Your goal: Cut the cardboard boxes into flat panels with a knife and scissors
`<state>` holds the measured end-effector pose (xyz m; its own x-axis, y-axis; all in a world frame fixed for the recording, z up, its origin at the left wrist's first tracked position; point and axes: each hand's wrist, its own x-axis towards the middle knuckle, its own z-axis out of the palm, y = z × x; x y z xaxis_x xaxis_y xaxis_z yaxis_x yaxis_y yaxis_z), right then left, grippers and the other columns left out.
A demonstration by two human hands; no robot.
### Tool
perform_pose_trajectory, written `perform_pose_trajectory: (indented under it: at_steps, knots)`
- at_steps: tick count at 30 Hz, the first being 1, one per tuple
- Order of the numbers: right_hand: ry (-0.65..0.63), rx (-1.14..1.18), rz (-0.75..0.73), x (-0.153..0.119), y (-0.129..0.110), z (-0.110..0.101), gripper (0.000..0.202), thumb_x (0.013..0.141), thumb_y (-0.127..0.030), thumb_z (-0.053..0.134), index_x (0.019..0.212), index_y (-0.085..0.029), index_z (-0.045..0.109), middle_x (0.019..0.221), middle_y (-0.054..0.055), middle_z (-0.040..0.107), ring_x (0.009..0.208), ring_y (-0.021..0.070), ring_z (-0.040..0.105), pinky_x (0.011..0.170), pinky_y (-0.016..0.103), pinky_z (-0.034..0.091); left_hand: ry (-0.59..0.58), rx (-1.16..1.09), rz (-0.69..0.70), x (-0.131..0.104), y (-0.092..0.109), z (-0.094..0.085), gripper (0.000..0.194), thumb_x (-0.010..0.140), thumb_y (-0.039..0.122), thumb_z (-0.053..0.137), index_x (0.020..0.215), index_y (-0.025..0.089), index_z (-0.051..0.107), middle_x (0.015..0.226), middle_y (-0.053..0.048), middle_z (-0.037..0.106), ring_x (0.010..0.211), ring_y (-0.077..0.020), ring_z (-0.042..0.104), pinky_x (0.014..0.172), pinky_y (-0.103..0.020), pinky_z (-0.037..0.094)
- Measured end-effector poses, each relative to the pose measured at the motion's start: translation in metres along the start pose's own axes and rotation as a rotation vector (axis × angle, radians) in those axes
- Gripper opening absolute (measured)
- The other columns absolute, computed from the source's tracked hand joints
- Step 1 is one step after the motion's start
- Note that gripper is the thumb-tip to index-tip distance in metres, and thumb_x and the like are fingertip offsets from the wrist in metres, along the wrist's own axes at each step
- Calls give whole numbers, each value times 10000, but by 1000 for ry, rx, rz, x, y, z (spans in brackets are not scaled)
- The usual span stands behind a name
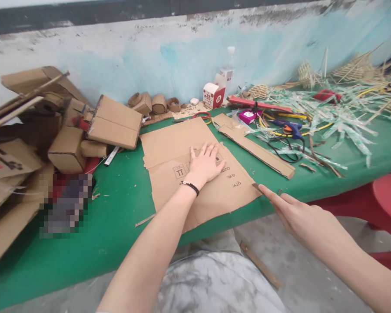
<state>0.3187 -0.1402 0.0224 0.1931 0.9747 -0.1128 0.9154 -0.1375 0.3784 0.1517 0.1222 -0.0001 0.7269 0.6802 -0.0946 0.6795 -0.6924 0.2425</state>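
A flat cardboard sheet [169, 139] with printed marks lies on the green table, its near edge slightly past the table's front edge. My left hand [206, 164] rests flat on it with the fingers spread. At the sheet's right corner, my right hand [288, 208] is closed around a utility knife [256, 188]. Only the front of the knife shows, touching or very close to the cardboard's edge; the fingers cover its handle. A narrow folded cardboard strip [257, 150] lies just right of the sheet.
Cardboard boxes [115, 121] and pieces are heaped on the left, beside a blurred-out flat object [68, 202]. A blue glue gun [289, 128], cables and green plastic strips [342, 126] spread across the right. A red stool [389, 195] stands at the right; a cardboard strip [260, 265] lies on the floor.
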Motion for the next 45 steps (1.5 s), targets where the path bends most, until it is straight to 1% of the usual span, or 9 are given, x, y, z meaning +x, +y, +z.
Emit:
perform_pose_trajectory:
  at_steps: [4, 7, 11, 13, 21, 31, 33, 38, 45]
  knots:
    - [1, -12, 3, -3, 1, -1, 774, 985, -120, 530, 1707, -372, 412, 1268, 163, 762, 491, 190, 682, 407, 299, 255, 1, 0, -1, 0, 0, 0, 750, 1085, 592, 224, 1740, 230, 267, 1817, -18, 234, 1699, -283, 125, 1335, -716, -7]
    - [1, -4, -23, -5, 0, -5, 790, 960, -96, 525, 1709, -326, 421, 1189, 174, 766, 489, 204, 679, 400, 311, 287, 2, 3, 0, 0, -1, 0, 756, 1082, 598, 227, 1741, 230, 266, 1818, -16, 229, 1700, -281, 124, 1334, -719, -3]
    - [-30, -35, -12, -11, -3, -10, 790, 958, -68, 481, 1713, -290, 414, 894, 76, 717, 442, 214, 652, 407, 317, 202, 0, 2, -2, 1, 0, 1, 745, 1082, 599, 223, 1743, 258, 263, 1821, -1, 221, 1701, -276, 119, 1340, -700, -8]
    - [-38, -44, -1, -14, -3, -10, 764, 980, -83, 469, 1711, -296, 412, 828, 38, 670, 435, 208, 649, 427, 315, 143, -2, 1, -4, 1, 0, 1, 742, 1082, 598, 221, 1744, 266, 261, 1822, 0, 216, 1702, -279, 112, 1341, -692, -16]
    - [-21, -35, 1, -26, -1, -2, 762, 982, -86, 478, 1713, -284, 398, 824, 11, 638, 432, 179, 636, 434, 307, 105, -8, -8, 1, 0, 0, -1, 752, 1081, 591, 228, 1745, 238, 247, 1822, -13, 214, 1702, -272, 115, 1335, -707, -14]
    - [-70, -42, 27, -27, -6, -8, 727, 991, -88, 518, 1683, -303, 465, 836, 12, 667, 460, 181, 669, 416, 309, 155, -12, -13, -4, -1, 0, -3, 739, 1080, 598, 239, 1750, 285, 238, 1824, -6, 216, 1701, -284, 121, 1341, -687, -9]
    - [-73, -31, 39, -27, -6, -8, 726, 994, -92, 521, 1684, -309, 464, 843, 17, 682, 461, 186, 671, 415, 311, 146, -9, -13, -6, 0, 0, -2, 735, 1081, 593, 241, 1749, 286, 242, 1822, -10, 226, 1701, -287, 123, 1340, -691, -11]
    - [-86, -29, 39, -26, -7, -12, 807, 935, 13, 488, 1686, -281, 458, 853, 24, 708, 441, 185, 667, 423, 313, 116, 8, -17, -2, 0, -1, 1, 739, 1081, 599, 242, 1744, 274, 260, 1817, -10, 242, 1700, -294, 127, 1336, -701, -29]
    - [-80, -36, 23, -26, -6, -13, 787, 937, 4, 509, 1669, -286, 487, 829, 22, 694, 448, 191, 678, 438, 313, 84, 17, -28, 0, -1, -2, 2, 749, 1081, 606, 232, 1741, 253, 267, 1818, -18, 236, 1701, -284, 119, 1333, -705, -45]
